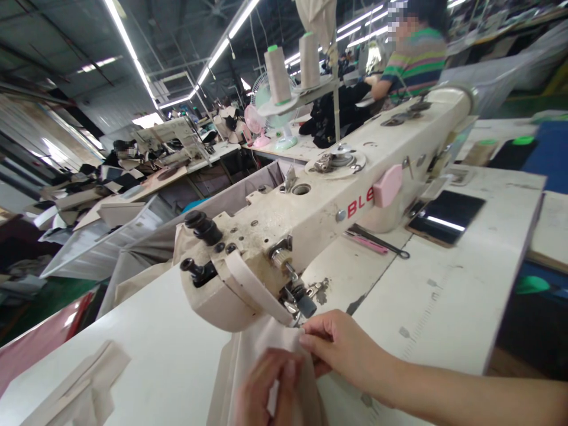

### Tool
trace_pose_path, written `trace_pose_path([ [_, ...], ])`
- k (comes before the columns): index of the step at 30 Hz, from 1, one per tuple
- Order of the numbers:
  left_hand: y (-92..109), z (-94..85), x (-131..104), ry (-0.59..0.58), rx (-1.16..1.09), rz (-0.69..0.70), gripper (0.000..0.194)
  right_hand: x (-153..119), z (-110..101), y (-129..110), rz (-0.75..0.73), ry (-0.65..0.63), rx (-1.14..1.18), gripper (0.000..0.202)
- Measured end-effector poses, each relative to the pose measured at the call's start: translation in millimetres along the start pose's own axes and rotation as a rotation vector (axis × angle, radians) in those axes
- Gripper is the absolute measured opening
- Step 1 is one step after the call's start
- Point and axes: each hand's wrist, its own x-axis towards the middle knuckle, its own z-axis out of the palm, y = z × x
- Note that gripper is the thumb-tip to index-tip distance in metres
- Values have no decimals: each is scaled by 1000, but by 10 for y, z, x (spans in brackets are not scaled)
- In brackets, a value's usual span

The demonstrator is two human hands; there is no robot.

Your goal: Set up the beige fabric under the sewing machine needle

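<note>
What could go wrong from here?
The right hand pinches the cloth close to the machine head, so that hand might get nicked if the machine runs. The left hand looks blurred over the same cloth; uneven pulling could pucker it.

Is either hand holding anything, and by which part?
The right hand pinches the beige fabric by its edge near the sewing machine. The left hand is blurred; its grip can't be told.

Passable: white tabletop [168, 331] between loose beige cloth [82, 390] and sewing machine [306, 207], also between right forearm [448, 384] and phone [447, 218]; machine's head and arm block direct crossing, thin tools [377, 241] lying alongside.
</note>
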Motion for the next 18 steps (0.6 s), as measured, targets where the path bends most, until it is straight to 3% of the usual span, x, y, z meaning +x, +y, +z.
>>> trace_pose_path([
  [5, 41, -251, 409, -369, 107, -151, 20, 1, 14, 14, -78, 26, -97, 16],
  [8, -27, -254, 522, -461, 92, -204, 20, 13, 8, 11, -82, 15, -92, 15],
  [12, -121, -228, 517, -458, 3, -302, 23, 40, -5, 29, -90, 3, -116, 19],
  [15, -133, -190, 477, -363, 61, -326, 22, -7, 15, 83, -128, 45, -159, 18],
  [18, -98, -125, 461, -203, 188, -342, 15, -111, 33, 133, -161, 11, -378, 61],
])
